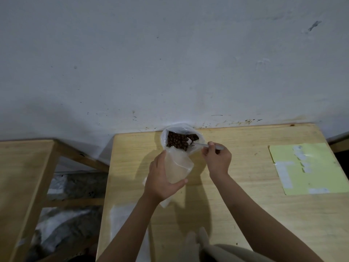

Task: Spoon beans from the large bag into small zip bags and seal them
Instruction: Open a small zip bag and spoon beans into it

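The beans [181, 141] sit dark and heaped in the large bag [171, 129], which stands open-mouthed at the far edge of the bench [245, 214], hard against the wall [170, 63]; the bowl of the spoon [198, 144] is dipped in among them at the bag's right rim. The right hand [217, 157] pinches the spoon's handle, fingers curled round it, just beside the bag's mouth; the left hand [162, 178] grips the small zip bag [177, 165], holding it tilted with its opening up near the large bag's front lip — touching it or just shy of it, I cannot tell in this dim light.

What could go wrong, to my eye: the zip bag's mouth looks slack and half-folded rather than held wide, so a loaded spoon may catch the film and tip beans onto the bench; the large bag is soft plastic and stands unsupported, so a hard dig with the spoon could drag its rim down or slump it sideways — then beans pour out at the bench's far edge; and stray beans or dust in the zip track would likely stop the seal closing.

Further out, a pale yellow sheet [306, 167] lies flat on the bench well to the right, and clear plastic [128, 224] — perhaps more zip bags — lies near the front left corner.
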{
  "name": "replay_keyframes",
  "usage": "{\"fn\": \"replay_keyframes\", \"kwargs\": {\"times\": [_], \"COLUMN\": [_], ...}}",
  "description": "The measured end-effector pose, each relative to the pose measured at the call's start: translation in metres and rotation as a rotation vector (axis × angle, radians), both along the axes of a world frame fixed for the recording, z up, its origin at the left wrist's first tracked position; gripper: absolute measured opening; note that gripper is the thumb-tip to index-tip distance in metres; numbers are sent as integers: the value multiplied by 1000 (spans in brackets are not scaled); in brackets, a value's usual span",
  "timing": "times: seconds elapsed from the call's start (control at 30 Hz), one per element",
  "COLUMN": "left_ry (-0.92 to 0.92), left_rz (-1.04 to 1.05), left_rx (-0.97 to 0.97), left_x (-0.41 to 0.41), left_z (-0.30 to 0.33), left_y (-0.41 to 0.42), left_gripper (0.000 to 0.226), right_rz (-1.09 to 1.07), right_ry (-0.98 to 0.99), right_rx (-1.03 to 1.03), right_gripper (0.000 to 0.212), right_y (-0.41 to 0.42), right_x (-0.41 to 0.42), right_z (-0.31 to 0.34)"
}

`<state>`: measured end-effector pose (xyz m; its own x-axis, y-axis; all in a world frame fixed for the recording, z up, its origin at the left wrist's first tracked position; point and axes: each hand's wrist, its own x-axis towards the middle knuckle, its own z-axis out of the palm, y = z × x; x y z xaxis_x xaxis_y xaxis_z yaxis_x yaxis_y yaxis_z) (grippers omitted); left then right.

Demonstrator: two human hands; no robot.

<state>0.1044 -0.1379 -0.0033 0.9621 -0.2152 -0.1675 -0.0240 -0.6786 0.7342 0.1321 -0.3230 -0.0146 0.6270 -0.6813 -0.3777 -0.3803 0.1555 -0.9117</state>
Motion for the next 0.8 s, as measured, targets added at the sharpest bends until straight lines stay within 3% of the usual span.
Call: {"fn": "replay_keyframes", "kwargs": {"times": [0.2,0.37,0.63,0.8], "left_ry": [-78,-115,-174,-149], "left_rz": [11,15,-24,2], "left_rx": [78,157,132,126], "left_x": [2,8,8,5], "left_z": [1,0,8,1], "left_y": [4,6,-4,1], "left_gripper": [117,116,111,113], "right_rz": [-78,9,378,212], "right_ry": [-92,-181,-285,-319], "right_rx": [216,223,-119,-239], "right_gripper": [18,19,11,13], "right_y": [-10,-21,-17,-15], "right_x": [-11,-23,-37,-27], "right_z": [22,45,71,70]}}
